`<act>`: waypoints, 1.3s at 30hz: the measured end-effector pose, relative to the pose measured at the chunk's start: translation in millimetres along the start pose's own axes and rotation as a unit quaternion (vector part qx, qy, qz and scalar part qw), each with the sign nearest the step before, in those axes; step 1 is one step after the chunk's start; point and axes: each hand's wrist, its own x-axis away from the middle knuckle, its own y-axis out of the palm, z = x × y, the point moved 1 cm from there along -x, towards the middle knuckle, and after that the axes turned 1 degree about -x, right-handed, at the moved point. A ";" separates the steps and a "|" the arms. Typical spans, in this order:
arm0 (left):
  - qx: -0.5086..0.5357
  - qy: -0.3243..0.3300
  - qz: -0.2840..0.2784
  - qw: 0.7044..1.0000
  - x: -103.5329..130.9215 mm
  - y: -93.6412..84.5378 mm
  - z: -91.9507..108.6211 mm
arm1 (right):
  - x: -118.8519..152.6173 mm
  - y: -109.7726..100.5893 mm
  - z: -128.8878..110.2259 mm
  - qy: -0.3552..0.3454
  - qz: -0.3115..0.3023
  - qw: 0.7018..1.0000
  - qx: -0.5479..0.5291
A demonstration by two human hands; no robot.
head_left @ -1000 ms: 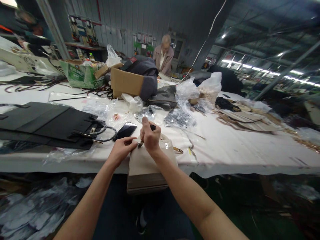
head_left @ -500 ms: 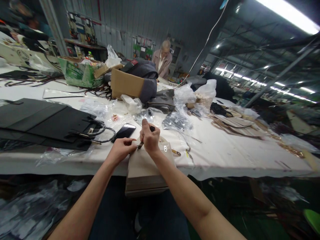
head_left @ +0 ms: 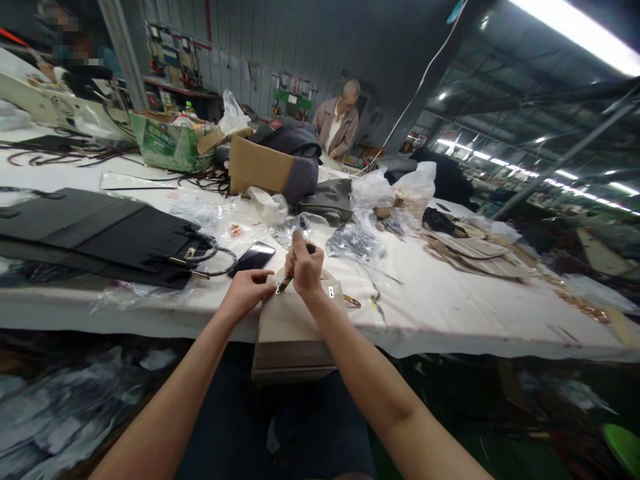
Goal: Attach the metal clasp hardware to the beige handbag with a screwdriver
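A stack of beige panels (head_left: 295,320) lies at the table's front edge, over my lap. My right hand (head_left: 305,267) is closed around a dark, slim tool (head_left: 285,283), its tip pointing down at the top panel's upper left corner, beside a small metal piece (head_left: 278,287). At that same corner rests my left hand (head_left: 249,291), fingers drawn together; whether they pinch anything is too small to tell. A second metal piece (head_left: 331,292) with slots sits at the panel's upper right. Behind my left hand lies a black phone (head_left: 256,257).
Black bag pieces with handles (head_left: 100,233) lie at left. Further back are a green box (head_left: 167,143), a cardboard box (head_left: 260,168) and plastic bags (head_left: 373,190). Beige pieces (head_left: 475,253) are at right. A person (head_left: 336,127) stands across the table.
The view has shifted slightly. My right hand's tool still points at the corner, now standing a little to the right of the small metal piece.
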 end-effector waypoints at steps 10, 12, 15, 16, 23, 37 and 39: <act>0.014 0.003 -0.001 1.000 0.6 1.3 -1.2 | 2.0 11.8 0.2 0.075 -0.007 0.995 -0.058; -0.002 0.003 0.003 1.000 -2.6 0.3 -3.0 | -11.2 13.6 9.5 0.110 0.012 0.992 -0.057; -0.020 -0.015 0.015 1.000 -8.9 -1.8 -4.7 | -34.9 16.0 22.5 0.206 0.055 0.976 -0.045; -0.019 -0.028 0.012 0.999 -10.4 -2.4 -4.8 | -41.1 16.6 25.1 0.241 0.059 0.968 -0.041; 0.025 -0.034 -0.020 0.999 -7.0 -5.1 -3.4 | -31.0 11.9 9.3 0.169 0.026 0.982 -0.076; 0.059 -0.007 -0.042 0.997 -11.6 -5.3 -19.6 | 0.1 18.7 14.6 -0.033 -0.036 0.995 0.083; 0.046 0.007 -0.039 0.998 -11.8 -5.7 -21.1 | -15.7 18.2 8.3 0.016 -0.018 0.999 0.046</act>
